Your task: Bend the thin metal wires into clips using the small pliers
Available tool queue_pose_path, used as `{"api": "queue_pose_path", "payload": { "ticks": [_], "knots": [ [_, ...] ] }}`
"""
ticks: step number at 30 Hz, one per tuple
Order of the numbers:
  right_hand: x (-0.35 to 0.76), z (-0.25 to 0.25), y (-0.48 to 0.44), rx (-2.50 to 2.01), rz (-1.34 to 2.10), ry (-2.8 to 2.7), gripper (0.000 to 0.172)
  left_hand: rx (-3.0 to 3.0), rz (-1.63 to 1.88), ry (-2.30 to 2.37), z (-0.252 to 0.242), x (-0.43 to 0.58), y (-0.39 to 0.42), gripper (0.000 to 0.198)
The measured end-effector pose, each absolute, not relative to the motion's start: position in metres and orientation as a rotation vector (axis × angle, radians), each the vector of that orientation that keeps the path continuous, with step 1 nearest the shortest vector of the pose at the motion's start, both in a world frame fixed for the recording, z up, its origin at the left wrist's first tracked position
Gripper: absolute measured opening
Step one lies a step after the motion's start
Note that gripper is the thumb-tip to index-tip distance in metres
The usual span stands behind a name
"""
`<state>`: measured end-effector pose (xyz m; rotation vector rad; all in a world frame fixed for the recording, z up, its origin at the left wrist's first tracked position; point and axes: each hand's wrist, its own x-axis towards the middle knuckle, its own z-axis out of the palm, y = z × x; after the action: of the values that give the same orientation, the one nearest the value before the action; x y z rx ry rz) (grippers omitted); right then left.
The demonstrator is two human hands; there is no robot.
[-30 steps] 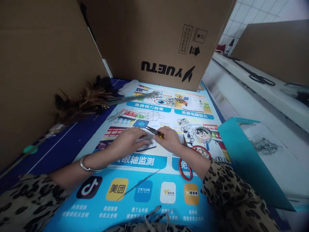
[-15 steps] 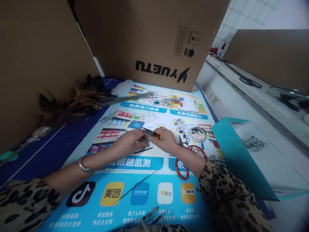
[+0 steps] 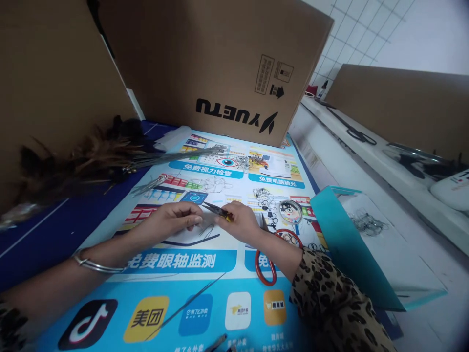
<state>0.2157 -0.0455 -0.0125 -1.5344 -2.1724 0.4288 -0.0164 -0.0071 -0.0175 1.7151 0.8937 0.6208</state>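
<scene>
My right hand point(image 3: 240, 222) is closed around needle-nose pliers point(image 3: 216, 209) with yellow on the handles, their dark jaws pointing left. Across from the tips, my left hand point(image 3: 176, 220) has thumb and fingers pinched together; whatever sits between them is too small to make out. A few thin dark wires point(image 3: 207, 232) show just below and between both hands. Beside my right wrist lie red-handled scissors point(image 3: 266, 275), partly covered by the forearm. A longer dark wire point(image 3: 183, 309) stretches across the printed sheet point(image 3: 157, 276) nearer to me.
Brown feathers point(image 3: 84, 156) with a bundle of wire stems point(image 3: 183, 155) lie at the left. Small black loops and a round clear dish point(image 3: 290, 212) are right of my hands. A teal box point(image 3: 351, 256) holds tangled wire point(image 3: 368, 222). A large cardboard box point(image 3: 220, 58) stands behind.
My left hand has moved left, away from the pliers, widening the gap between the hands. The pliers stay in my right hand. The whole view has shifted slightly.
</scene>
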Motion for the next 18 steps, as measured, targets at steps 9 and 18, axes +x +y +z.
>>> {"api": "queue_pose_path", "payload": {
  "ticks": [9, 18],
  "knots": [
    [0.220, -0.011, -0.054, -1.523, 0.208, -2.254, 0.019, 1.210, 0.741, 0.817, -0.016, -0.020, -0.006, 0.024],
    [0.230, -0.010, -0.050, -1.399, -0.111, -2.335, 0.017, 1.082, 0.781, 0.787, -0.012, -0.017, -0.001, 0.026]
  ]
}}
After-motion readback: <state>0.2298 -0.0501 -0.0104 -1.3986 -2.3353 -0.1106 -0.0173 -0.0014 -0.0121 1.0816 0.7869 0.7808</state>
